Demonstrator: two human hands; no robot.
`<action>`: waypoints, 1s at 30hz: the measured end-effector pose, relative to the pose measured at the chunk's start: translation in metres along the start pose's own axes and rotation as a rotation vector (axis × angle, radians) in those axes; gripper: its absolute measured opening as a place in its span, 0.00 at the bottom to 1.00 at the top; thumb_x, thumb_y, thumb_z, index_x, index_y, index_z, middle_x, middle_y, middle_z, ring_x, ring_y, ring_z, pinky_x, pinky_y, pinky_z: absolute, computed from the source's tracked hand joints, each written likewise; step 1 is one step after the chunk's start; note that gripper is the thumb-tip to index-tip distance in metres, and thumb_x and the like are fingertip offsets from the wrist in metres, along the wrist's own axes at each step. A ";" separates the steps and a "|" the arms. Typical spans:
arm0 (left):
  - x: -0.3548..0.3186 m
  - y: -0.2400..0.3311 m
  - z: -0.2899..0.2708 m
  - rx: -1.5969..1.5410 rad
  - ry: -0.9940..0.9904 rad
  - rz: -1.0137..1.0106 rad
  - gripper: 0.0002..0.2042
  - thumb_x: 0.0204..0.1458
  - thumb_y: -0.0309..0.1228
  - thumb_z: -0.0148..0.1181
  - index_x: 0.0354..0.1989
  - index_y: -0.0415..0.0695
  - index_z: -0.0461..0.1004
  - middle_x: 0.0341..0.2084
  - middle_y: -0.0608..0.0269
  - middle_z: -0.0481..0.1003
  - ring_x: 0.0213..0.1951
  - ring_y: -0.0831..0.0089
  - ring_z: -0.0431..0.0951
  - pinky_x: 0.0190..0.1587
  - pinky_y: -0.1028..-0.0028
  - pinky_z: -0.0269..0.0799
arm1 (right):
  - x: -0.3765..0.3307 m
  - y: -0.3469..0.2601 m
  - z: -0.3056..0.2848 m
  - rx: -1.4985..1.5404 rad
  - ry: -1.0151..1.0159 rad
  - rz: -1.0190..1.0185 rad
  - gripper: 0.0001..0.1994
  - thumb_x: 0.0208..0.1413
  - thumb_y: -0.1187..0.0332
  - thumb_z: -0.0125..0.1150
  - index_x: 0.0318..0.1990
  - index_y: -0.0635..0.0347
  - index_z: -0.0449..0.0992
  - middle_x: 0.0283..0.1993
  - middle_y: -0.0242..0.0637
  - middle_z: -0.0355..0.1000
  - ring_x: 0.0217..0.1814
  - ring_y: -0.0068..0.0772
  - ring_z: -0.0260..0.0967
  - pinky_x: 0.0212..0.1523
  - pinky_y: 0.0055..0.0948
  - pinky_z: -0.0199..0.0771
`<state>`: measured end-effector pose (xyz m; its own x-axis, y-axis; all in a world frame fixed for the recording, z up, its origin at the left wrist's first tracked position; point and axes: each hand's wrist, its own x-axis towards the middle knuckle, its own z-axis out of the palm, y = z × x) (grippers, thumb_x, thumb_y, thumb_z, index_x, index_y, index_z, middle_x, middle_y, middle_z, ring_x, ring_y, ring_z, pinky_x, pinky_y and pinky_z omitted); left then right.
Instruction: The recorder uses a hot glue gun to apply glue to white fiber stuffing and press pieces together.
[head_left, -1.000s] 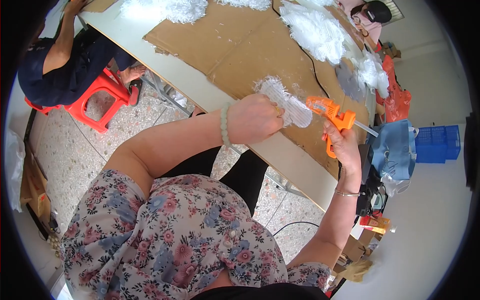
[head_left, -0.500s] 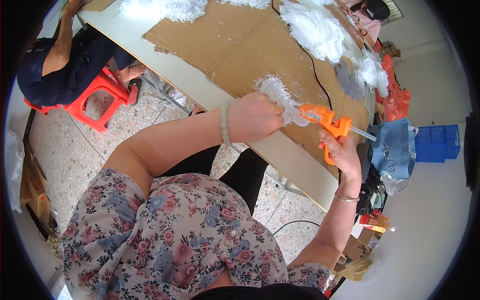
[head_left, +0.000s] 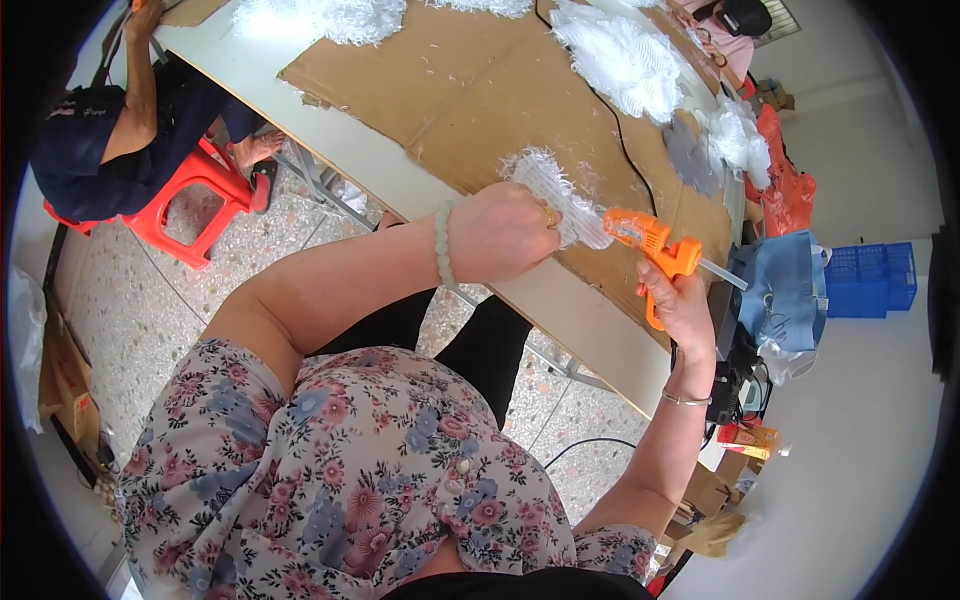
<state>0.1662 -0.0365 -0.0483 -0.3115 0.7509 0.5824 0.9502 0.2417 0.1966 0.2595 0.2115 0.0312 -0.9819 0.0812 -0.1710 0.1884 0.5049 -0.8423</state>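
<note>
My left hand, with a pale beaded bracelet at its wrist, is closed on a white textured piece with frayed edges. Its fingertips are turned away from view. In my right hand is an orange glue gun, gripped by the handle, with a clear glue stick sticking out of its back. The gun's nozzle end points left, close to the lower end of the white piece. Whether the tip touches it, I cannot make out.
Brown cardboard covers much of the white table. White frilly piles lie farther off, by a black cord. A blue bag and blue crate stand right. Someone sits on a red stool at left.
The glue gun's nozzle sits slightly away from the white piece's edge compared with before. Both hands keep their holds, and the whole view has shifted a little.
</note>
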 end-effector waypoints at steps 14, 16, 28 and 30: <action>-0.001 0.001 0.002 0.038 -0.030 -0.027 0.05 0.42 0.30 0.59 0.25 0.42 0.74 0.36 0.60 0.78 0.37 0.63 0.79 0.41 0.68 0.73 | -0.002 0.010 -0.004 -0.036 0.093 -0.031 0.17 0.55 0.60 0.60 0.45 0.64 0.69 0.31 0.27 0.67 0.30 0.19 0.64 0.31 0.20 0.65; 0.001 0.001 0.001 0.036 -0.026 -0.025 0.05 0.42 0.29 0.59 0.24 0.42 0.74 0.36 0.61 0.78 0.37 0.63 0.79 0.41 0.68 0.73 | -0.005 0.011 -0.004 -0.033 0.071 -0.020 0.18 0.55 0.60 0.61 0.45 0.65 0.69 0.32 0.28 0.67 0.29 0.19 0.64 0.32 0.20 0.65; 0.000 0.000 0.004 0.045 0.009 -0.003 0.04 0.41 0.28 0.59 0.24 0.42 0.74 0.35 0.60 0.78 0.35 0.64 0.79 0.40 0.68 0.73 | -0.010 0.014 -0.008 -0.011 0.153 -0.069 0.18 0.55 0.60 0.61 0.45 0.64 0.69 0.32 0.28 0.66 0.30 0.19 0.64 0.32 0.20 0.65; 0.000 -0.001 0.004 0.050 0.011 -0.008 0.04 0.41 0.28 0.59 0.24 0.41 0.74 0.35 0.59 0.78 0.35 0.64 0.79 0.40 0.68 0.73 | -0.005 0.021 -0.006 -0.079 0.115 0.031 0.19 0.54 0.59 0.62 0.45 0.63 0.68 0.32 0.28 0.66 0.30 0.19 0.64 0.32 0.20 0.65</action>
<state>0.1655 -0.0345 -0.0515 -0.3193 0.7422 0.5892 0.9466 0.2786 0.1620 0.2687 0.2268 0.0169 -0.9721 0.1936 -0.1323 0.2208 0.5664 -0.7940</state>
